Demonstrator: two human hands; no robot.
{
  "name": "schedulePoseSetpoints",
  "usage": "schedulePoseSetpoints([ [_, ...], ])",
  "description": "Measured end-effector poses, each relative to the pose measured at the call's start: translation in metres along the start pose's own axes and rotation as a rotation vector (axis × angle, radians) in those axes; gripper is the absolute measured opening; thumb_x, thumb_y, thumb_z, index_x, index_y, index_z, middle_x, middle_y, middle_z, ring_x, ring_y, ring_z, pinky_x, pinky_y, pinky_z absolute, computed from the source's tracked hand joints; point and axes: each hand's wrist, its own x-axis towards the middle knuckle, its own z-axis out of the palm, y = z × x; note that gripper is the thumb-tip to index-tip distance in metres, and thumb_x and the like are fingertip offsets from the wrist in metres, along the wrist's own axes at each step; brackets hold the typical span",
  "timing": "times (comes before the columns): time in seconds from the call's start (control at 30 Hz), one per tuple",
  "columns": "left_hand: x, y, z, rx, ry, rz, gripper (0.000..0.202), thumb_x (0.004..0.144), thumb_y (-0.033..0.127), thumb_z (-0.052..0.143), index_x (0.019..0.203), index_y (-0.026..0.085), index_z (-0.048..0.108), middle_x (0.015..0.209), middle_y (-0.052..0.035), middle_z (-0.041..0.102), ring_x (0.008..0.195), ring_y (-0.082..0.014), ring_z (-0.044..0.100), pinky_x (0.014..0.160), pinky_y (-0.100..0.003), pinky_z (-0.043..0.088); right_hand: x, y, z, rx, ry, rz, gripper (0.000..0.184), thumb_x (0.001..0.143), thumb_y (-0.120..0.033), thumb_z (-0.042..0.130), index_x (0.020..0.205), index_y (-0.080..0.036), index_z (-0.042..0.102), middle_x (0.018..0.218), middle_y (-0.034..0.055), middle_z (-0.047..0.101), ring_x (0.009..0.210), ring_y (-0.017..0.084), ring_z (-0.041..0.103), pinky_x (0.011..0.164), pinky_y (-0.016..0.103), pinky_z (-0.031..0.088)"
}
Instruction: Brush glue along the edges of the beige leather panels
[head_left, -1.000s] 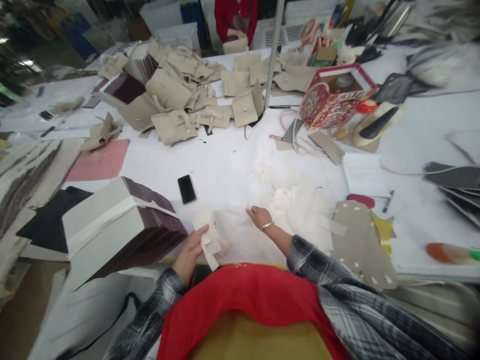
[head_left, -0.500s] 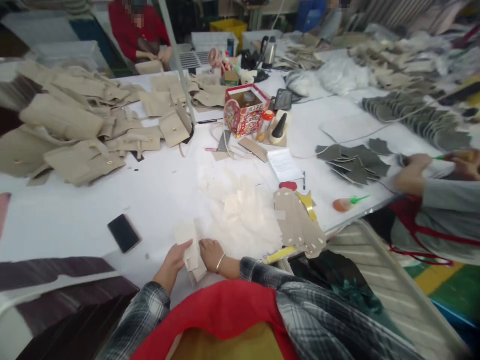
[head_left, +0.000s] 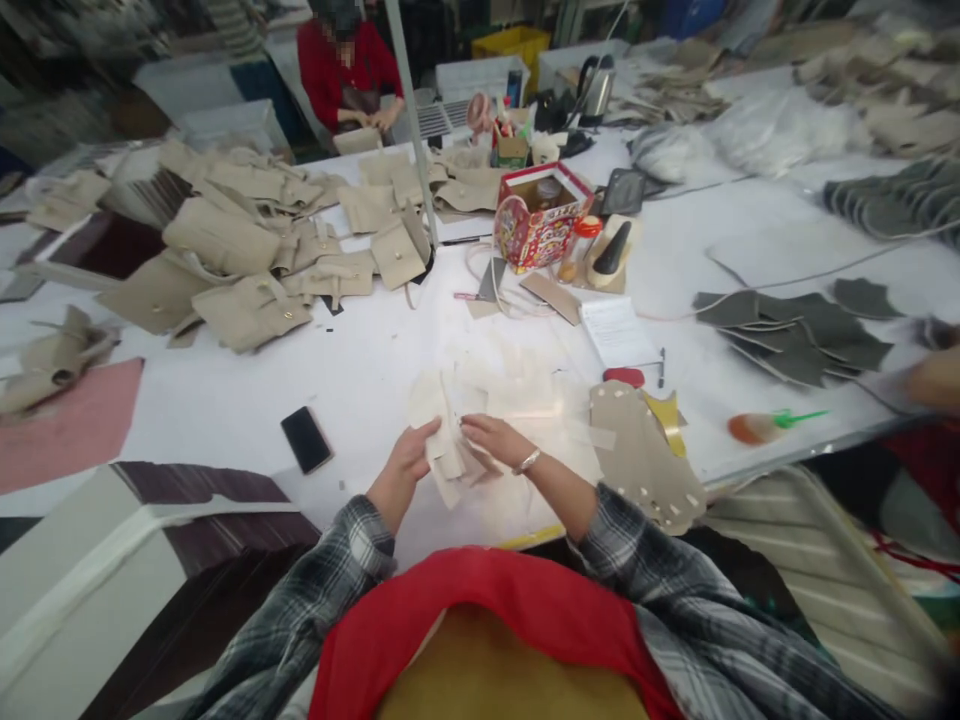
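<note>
My left hand (head_left: 401, 470) and my right hand (head_left: 491, 440) both grip a small bundle of cream strips (head_left: 448, 450), held just above the white table (head_left: 375, 360) near its front edge. The left fingers close round the bundle's left side. My right hand pinches its right side, and a bracelet shows on that wrist. Under and behind the hands lies a loose pile of thin cream sheets (head_left: 517, 395). A black phone (head_left: 306, 439) lies flat to the left of my left hand.
A beige cut piece with holes (head_left: 645, 460) lies at the right, by a red marker (head_left: 623, 377). Beige pouches (head_left: 247, 250) heap at the back left, near a metal pole (head_left: 411, 110). A red patterned box (head_left: 541, 215), grey pieces (head_left: 795, 325), and a maroon stack (head_left: 202, 520) stand around. A person in red (head_left: 346, 75) works opposite.
The view has swung back left. My hands have lifted the cream strips a little farther from the table edge, and my right hand has shifted from beside the bundle to pinching its right side.
</note>
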Motion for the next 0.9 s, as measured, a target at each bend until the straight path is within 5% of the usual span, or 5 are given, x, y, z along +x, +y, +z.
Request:
schedulePoseSetpoints([
  [0.2, 0.003, -0.003, 0.017, 0.087, -0.175, 0.161, 0.042, 0.065, 0.014, 0.071, 0.106, 0.012, 0.063, 0.095, -0.0103, 0.07, 0.098, -0.0272, 0.062, 0.088, -0.04, 0.048, -0.012, -0.011, 0.019, 0.126, 0.112, 0.162, 0.022, 0.083, -0.034, 0.049, 0.086, -0.015, 0.06, 0.082, 0.0044, 0.065, 0.075, 0.017, 0.058, 0.068, 0.028, 0.045],
  [0.43, -0.003, -0.012, 0.027, 0.097, -0.306, -0.069, 0.028, 0.071, 0.015, 0.066, 0.098, 0.007, 0.064, 0.092, -0.0143, 0.07, 0.093, -0.0261, 0.064, 0.088, -0.04, 0.049, -0.013, -0.014, 0.006, 0.197, 0.159, -0.045, 0.031, 0.083, -0.033, 0.043, 0.105, -0.015, 0.055, 0.106, 0.0091, 0.061, 0.096, 0.02, 0.055, 0.086, 0.034, 0.043],
  [0.63, -0.002, 0.0, 0.036, 0.05, -0.223, -0.003, 0.033, 0.073, 0.014, 0.064, 0.105, 0.016, 0.059, 0.103, -0.0097, 0.066, 0.087, -0.021, 0.065, 0.086, -0.039, 0.049, -0.022, -0.032, -0.018, 0.345, 0.351, 0.069, 0.03, 0.081, -0.039, 0.045, 0.101, -0.018, 0.054, 0.09, 0.0051, 0.063, 0.082, 0.018, 0.056, 0.077, 0.032, 0.046],
  [0.77, 0.003, 0.002, 0.039, 0.076, -0.17, 0.007, 0.027, 0.071, 0.018, 0.065, 0.098, 0.013, 0.061, 0.09, -0.009, 0.068, 0.078, -0.0199, 0.065, 0.082, -0.037, 0.05, -0.024, -0.053, -0.027, 0.62, 0.165, -0.03, 0.047, 0.081, -0.043, 0.048, 0.121, -0.02, 0.046, 0.094, 0.0046, 0.063, 0.08, 0.017, 0.058, 0.071, 0.03, 0.048],
  [0.9, -0.006, 0.003, 0.046, -0.016, -0.331, -0.057, 0.043, 0.075, 0.05, 0.055, 0.089, 0.01, 0.063, 0.089, -0.0144, 0.067, 0.095, -0.0276, 0.061, 0.087, -0.04, 0.048, -0.014, -0.064, -0.004, 0.331, 0.121, 0.06, 0.053, 0.078, -0.033, 0.05, 0.129, -0.017, 0.042, 0.111, 0.0087, 0.06, 0.102, 0.022, 0.055, 0.084, 0.033, 0.045],
])
